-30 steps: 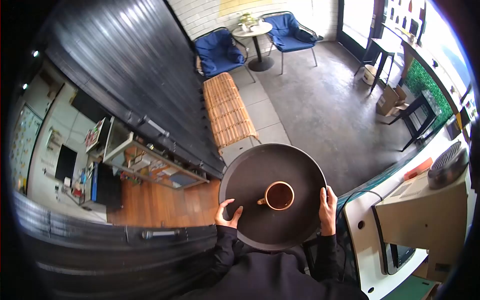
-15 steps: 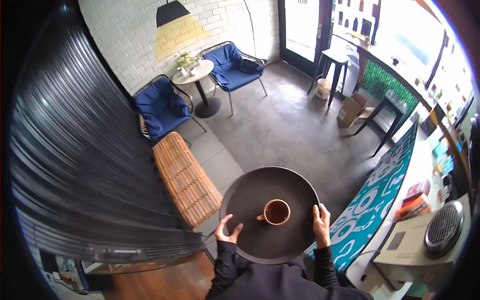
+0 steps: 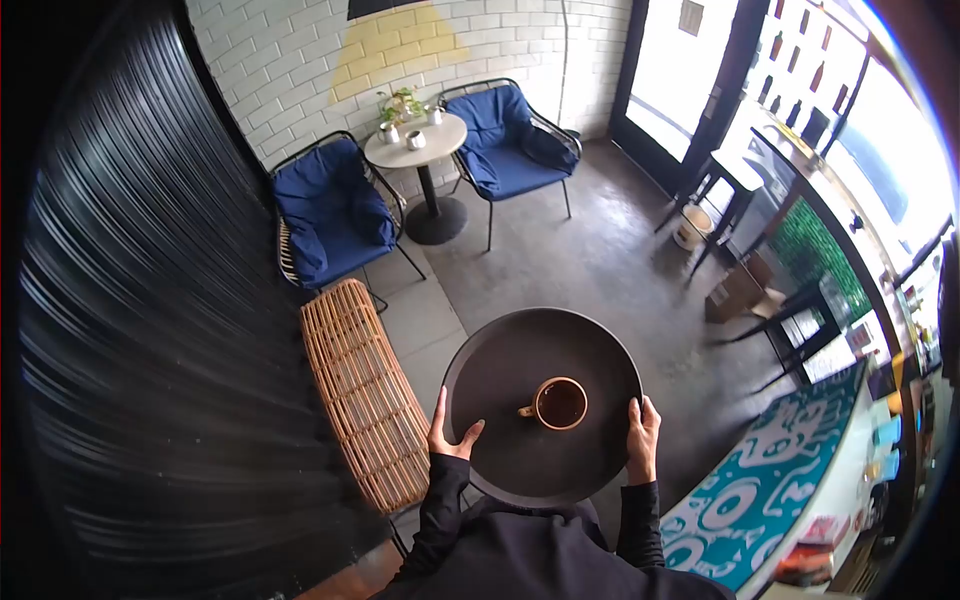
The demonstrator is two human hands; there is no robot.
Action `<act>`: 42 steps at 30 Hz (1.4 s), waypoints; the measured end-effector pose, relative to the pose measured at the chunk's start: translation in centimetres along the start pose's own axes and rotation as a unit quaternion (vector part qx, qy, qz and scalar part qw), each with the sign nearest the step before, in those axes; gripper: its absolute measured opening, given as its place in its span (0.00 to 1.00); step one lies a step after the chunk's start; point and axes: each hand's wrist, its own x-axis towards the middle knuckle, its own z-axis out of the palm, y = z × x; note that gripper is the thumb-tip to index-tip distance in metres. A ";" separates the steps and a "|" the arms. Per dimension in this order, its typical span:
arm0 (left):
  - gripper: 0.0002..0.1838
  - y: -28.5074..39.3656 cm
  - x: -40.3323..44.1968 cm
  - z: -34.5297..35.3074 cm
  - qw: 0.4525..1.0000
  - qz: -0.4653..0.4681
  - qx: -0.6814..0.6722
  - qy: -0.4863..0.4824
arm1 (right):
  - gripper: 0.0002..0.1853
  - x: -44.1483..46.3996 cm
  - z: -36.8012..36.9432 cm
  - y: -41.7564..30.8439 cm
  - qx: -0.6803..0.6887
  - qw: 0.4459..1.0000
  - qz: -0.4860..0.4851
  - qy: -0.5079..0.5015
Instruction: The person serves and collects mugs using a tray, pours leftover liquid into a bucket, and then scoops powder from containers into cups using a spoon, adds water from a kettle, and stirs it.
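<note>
A round dark tray [image 3: 510, 450] is held out in front of me at the lower middle of the view. Near its centre stands a brown cup [image 3: 560, 403] with dark contents, its handle pointing left. My left hand [image 3: 452, 432] grips the tray's left rim, the thumb over the inside. On the right rim my right hand [image 3: 642, 435] is closed, thumb on the upper side. The fingers under the tray are hidden.
A woven bench [image 3: 365, 395] stands ahead to the left, beside a dark corrugated wall [image 3: 150, 330]. Beyond are two blue chairs [image 3: 335, 210] and a round table [image 3: 440, 143] with a plant. To the right are stools [image 3: 735, 175], a cardboard box [image 3: 738, 288] and a patterned counter [image 3: 750, 490].
The view has turned right and moved nearer the chairs and round table. The shelves at the left and the machine on the counter have left the view. Both hands still hold the tray.
</note>
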 end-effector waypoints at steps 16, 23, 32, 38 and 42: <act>0.22 -13.1 32.8 3.8 0.960 -0.110 0.018 0.257 | 0.13 35.6 25.3 -0.2 0.124 0.978 0.079 -0.147; 0.27 -16.6 47.5 4.7 0.953 -0.157 0.079 0.248 | 0.11 47.3 35.8 -0.3 0.154 0.959 0.120 -0.204; 0.29 -20.3 67.1 3.5 0.935 -0.200 -0.014 0.291 | 0.17 60.9 49.3 -2.6 0.154 0.946 0.096 -0.268; 0.30 -20.8 74.0 2.2 0.912 -0.212 0.024 0.351 | 0.23 68.7 56.6 1.0 0.193 0.920 0.185 -0.287; 0.28 -24.5 78.3 1.6 0.872 -0.225 0.011 0.435 | 0.22 75.8 63.1 4.4 0.195 0.909 0.201 -0.309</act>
